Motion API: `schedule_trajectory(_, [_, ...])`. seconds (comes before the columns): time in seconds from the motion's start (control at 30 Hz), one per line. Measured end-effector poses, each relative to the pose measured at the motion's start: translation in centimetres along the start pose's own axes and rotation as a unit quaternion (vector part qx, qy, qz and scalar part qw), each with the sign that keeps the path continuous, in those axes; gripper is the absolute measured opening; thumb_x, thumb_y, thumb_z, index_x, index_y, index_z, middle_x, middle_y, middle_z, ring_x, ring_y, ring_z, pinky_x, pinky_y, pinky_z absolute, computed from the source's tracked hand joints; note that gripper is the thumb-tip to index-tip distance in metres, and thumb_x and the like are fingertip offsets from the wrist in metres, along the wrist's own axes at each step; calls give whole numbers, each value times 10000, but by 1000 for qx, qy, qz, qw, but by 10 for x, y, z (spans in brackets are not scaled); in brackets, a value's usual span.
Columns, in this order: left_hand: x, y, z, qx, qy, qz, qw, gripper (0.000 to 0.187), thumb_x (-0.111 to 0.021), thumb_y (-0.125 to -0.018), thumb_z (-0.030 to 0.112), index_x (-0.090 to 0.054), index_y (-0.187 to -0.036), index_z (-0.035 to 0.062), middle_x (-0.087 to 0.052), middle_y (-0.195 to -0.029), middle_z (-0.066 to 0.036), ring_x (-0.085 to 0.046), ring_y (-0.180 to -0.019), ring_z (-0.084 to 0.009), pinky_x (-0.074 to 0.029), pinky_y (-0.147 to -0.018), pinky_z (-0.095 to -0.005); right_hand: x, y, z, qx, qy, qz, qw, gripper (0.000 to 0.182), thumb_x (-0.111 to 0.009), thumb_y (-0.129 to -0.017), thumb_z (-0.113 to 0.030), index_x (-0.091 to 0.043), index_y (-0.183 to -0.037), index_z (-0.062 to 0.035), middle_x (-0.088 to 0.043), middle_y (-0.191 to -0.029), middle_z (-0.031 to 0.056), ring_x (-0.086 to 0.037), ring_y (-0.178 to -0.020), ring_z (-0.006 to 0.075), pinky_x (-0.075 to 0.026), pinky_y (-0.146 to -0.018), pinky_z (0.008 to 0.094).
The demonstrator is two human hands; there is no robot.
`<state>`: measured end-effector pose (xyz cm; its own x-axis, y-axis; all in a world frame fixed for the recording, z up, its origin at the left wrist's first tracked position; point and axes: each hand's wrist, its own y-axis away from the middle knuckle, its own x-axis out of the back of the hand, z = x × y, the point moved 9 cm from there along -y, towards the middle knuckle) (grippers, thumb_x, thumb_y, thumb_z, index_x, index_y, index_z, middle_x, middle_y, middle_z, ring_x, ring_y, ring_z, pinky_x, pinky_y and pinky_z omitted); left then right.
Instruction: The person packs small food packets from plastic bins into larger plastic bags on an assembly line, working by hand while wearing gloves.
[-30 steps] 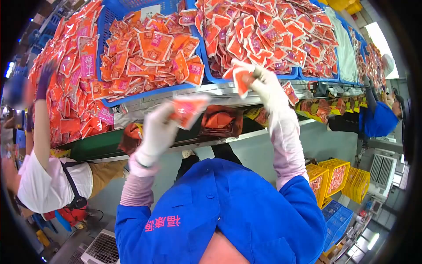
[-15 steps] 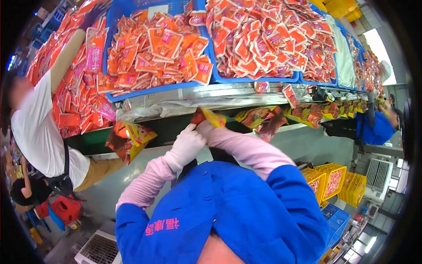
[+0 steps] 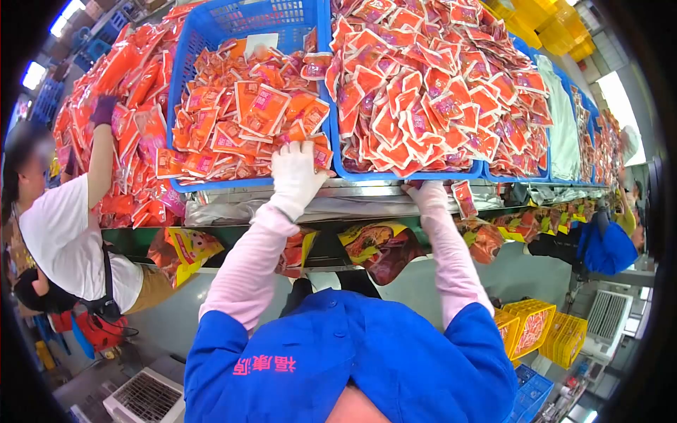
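My left hand (image 3: 296,178), in a white glove, reaches over the front rim of a blue basket (image 3: 243,185). Its fingers stretch onto the orange-red sachets (image 3: 262,109) inside, thumb apart. On the metal ledge (image 3: 360,190) below the adjoining basket is my right hand (image 3: 428,195), also gloved, fingers bent and closed; whatever they hold is hidden. A single red sachet (image 3: 464,199) lies on the ledge just right of that hand. Between my forearms, a yellow and brown printed bag (image 3: 381,247) hangs at the green conveyor, with another bag (image 3: 295,252) partly behind my left forearm.
A second blue basket (image 3: 405,173) is heaped with red sachets. More printed bags (image 3: 518,225) line the conveyor to the right. At left, a co-worker in a white shirt (image 3: 67,240) reaches into a pile of red packets (image 3: 130,141). Yellow crates (image 3: 529,328) stand behind at right.
My hands were together at a printed bag on the conveyor. They have separated and moved forward, left to the sachets, right to the ledge. The sachet there is no longer visible.
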<state>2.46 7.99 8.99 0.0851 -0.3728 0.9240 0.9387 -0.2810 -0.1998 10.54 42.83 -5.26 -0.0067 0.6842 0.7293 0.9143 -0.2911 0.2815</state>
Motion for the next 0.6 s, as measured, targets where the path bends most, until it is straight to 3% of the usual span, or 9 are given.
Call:
schedule_trajectory(0.07, [-20, 0, 8, -24, -29, -12, 999, 368, -804, -768, 350, -689, -1005, 94, -649, -1083, -129, -596, -1044, -343, -472, -919, -489, -2, 4, 16, -28, -115, 82, 990, 431, -751, -831, -412, -706, -1081, -64, -731, -1017, 198, -702, -986, 356, -552, -874, 460])
schedule_trajectory(0.13, [-11, 2, 1, -51, -39, 40, 997, 313, -788, -783, 319, -698, -976, 89, -641, -1126, -144, -581, -1077, -349, -459, -942, -497, 22, 29, -11, -79, 205, 103, 970, 377, -713, -852, -363, -709, -1077, -61, -724, -1021, 220, -697, -972, 379, -554, -862, 479])
schedule_trajectory(0.23, [46, 21, -12, -133, -5, 174, 976, 210, -758, -836, 217, -711, -912, 27, -624, -1265, -157, -594, -1141, -313, -470, -932, -459, 42, 36, 7, -38, 221, 72, 972, 387, -702, -851, -366, -714, -1057, -39, -724, -964, 233, -697, -926, 407, -537, -872, 489])
schedule_trajectory(0.3, [56, 31, -42, -57, 279, 117, 951, 141, -658, -912, 48, -729, -1031, 22, -627, -1299, -118, -632, -1024, -190, -496, -831, -316, 73, 67, -29, 16, 120, 92, 988, 398, -708, -850, -340, -691, -1076, -13, -715, -947, 260, -688, -934, 419, -525, -876, 492])
schedule_trajectory(0.33, [51, 38, -46, 94, 485, -5, 869, 228, -558, -967, -31, -718, -1120, 20, -647, -1225, -63, -586, -865, -64, -457, -716, -198, 69, 63, -23, -8, 123, 74, 990, 443, -722, -838, -358, -682, -1095, 1, -714, -974, 266, -686, -960, 420, -525, -888, 482])
schedule_trajectory(0.37, [35, 46, -58, 111, 575, -21, 810, 232, -527, -989, -35, -696, -1144, -3, -652, -1167, -31, -537, -814, -14, -436, -691, -168, 64, 56, -19, -30, 125, 57, 990, 489, -736, -826, -375, -672, -1114, 15, -712, -1002, 272, -684, -985, 422, -525, -899, 472])
schedule_trajectory(0.47, [61, 69, -13, 45, 540, -61, 838, 222, -521, -998, -25, -679, -1154, -20, -656, -1107, -29, -538, -821, -36, -443, -694, -183, 7, 27, 32, -135, 119, 83, 980, 780, -813, -704, -531, -631, -1239, 7, -705, -1094, 278, -668, -1079, 422, -513, -952, 457])
schedule_trajectory(0.53, [58, 99, 7, 51, 601, -105, 790, 195, -532, -997, -14, -672, -1133, -24, -654, -1092, -28, -582, -897, -51, -496, -747, -222, -2, 22, 34, -142, 96, 142, 975, 687, -805, -698, -485, -677, -1179, -12, -715, -1076, 262, -677, -1059, 415, -510, -946, 448])
schedule_trajectory(0.6, [66, 129, 22, -60, 465, -106, 877, 177, -600, -921, -13, -668, -1084, 4, -683, -1128, -79, -677, -955, -165, -545, -801, -287, -9, 23, 31, -152, 95, 110, 978, 562, -794, -712, -420, -713, -1102, -23, -727, -1049, 234, -687, -1028, 404, -512, -927, 443])
